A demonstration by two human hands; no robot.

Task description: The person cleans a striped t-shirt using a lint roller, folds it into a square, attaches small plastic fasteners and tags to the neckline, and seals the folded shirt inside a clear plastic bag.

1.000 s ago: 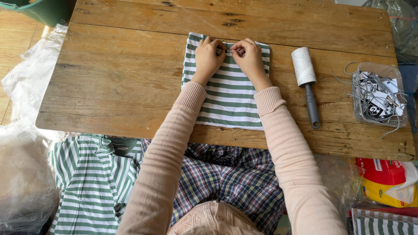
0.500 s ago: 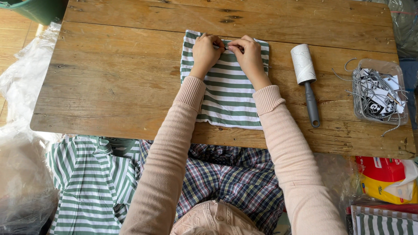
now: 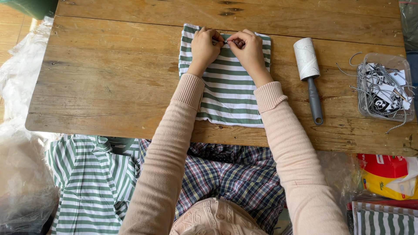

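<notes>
Two hands at work, both yours, meeting at the far edge of a folded green-and-white striped garment (image 3: pixel 226 93) that lies flat on the wooden tabletop (image 3: pixel 109 78), near its middle. Your left hand (image 3: pixel 203 45) has its fingers curled together, pinching a small dark item, too small to identify, at the garment's top edge. Your right hand (image 3: pixel 248 48) is likewise closed, fingertips pinched on the same spot, the two hands almost touching. Both sleeves are pale pink knit. To the right of the garment, just beside it, lies a lint roller (image 3: pixel 308 74), white roll at the far end and grey handle pointing toward you. Further right, near the tabletop's edge, stands a clear plastic tub (image 3: pixel 407 82) holding black-and-white tags on cords, some cords spilling over its rim. Below the tabletop's near edge: more striped cloth (image 3: pixel 87 182) at left, a plaid cloth (image 3: pixel 230 178) over your lap, crumpled clear plastic (image 3: pixel 19 196) at far left.
</notes>
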